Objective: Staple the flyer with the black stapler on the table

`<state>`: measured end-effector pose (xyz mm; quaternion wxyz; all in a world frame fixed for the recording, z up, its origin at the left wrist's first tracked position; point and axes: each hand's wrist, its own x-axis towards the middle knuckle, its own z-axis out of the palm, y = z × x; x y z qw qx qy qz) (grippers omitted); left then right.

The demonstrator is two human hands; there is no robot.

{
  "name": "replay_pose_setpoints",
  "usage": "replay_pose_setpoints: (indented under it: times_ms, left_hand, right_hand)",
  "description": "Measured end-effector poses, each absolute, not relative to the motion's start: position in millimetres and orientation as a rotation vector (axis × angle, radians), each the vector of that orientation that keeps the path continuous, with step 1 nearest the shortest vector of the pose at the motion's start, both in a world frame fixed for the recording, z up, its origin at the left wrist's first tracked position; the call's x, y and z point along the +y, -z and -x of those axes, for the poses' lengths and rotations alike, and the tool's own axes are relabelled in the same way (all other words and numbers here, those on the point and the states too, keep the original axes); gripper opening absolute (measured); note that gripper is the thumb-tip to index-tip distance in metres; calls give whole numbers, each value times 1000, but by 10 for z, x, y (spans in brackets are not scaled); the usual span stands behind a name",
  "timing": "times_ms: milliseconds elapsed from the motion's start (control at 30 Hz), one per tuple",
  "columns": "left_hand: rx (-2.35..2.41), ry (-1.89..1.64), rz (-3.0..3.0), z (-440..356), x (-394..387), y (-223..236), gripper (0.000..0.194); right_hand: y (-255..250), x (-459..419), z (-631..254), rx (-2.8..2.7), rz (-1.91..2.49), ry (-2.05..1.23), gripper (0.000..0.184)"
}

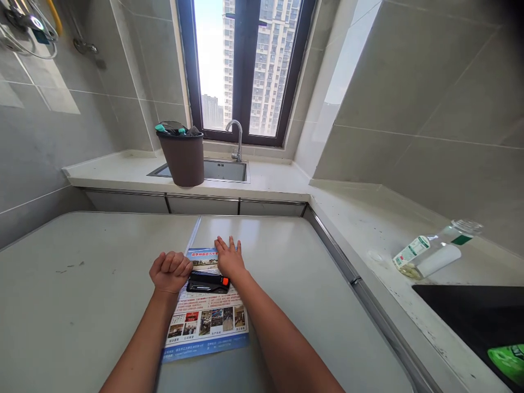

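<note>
A printed leaflet (223, 322) with blue borders and several small photos lies on the white board in front of me. Across its middle rests a black stapler-shaped object (208, 283) with an orange piece at its right end. My left hand (171, 271) is curled into a fist at the leaflet's left edge, by the left end of the black object; whatever its fingers hold, if anything, is hidden. Flat on the leaflet's upper right part is my right hand (230, 259), its fingers spread and partly beyond the paper's edge. Its wrist is just right of the orange piece.
Beyond the board, a brown bucket (182, 161) stands at the edge of a sink (227, 170) with a faucet (237, 139), below a window. On the right counter (368, 240) a clear bottle (436, 251) leans near a black surface (462, 311) with a green item (507, 360).
</note>
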<state>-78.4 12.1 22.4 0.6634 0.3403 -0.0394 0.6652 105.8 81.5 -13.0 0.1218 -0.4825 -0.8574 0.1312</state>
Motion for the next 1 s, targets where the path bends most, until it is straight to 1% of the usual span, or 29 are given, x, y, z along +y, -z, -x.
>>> replay_pose_setpoints:
  times_ms: [67,133,200,233,300,333,367,400,533,600,700,833,1000]
  left_hand:
    - [-71,-1539,-777,793,114,-220,64]
    - [-26,-1598,-766,801,102,-221,65]
    - [29,-1642,-756,805,92,-222,65]
    - [53,-1654,-755,806,90,-220,66]
    - [81,-1670,-756,808,94,-214,66]
    - [92,-1677,-753,808,99,-210,65]
    - [103,-1683,-747,808,105,-206,65]
    - [111,-1689,-736,808,110,-204,65]
    - [136,-1713,-677,804,108,-218,65]
    - [130,-1725,-657,803,92,-236,64]
    - [93,-1737,-662,807,63,-263,64]
    - [68,-1753,-679,813,52,-279,63]
    - [66,-1728,-705,805,66,-268,62]
  right_hand:
    - [100,776,-998,-2431,1307,-391,61]
    - [38,766,-1034,-2243,1248,-401,52]
    - [-35,785,-1204,-2029,1291,-420,41]
    - [-65,798,-1338,-1962,1336,-439,39]
    - [-100,803,-1668,-1966,1351,-459,34]
    - [-105,785,-1840,-1992,1334,-462,28]
    - [-104,748,-1998,-2041,1285,-463,22]
    - [-98,693,-2130,-2140,1183,-461,20]
    - [-64,384,-2291,-2410,969,-444,38]
    - [-44,260,-2216,-2526,915,-483,42]
    - [-9,179,-2122,-2607,928,-520,42]
    - [22,148,-2161,-2553,984,-486,41]
    - [-19,60,-2187,-2459,950,-421,37]
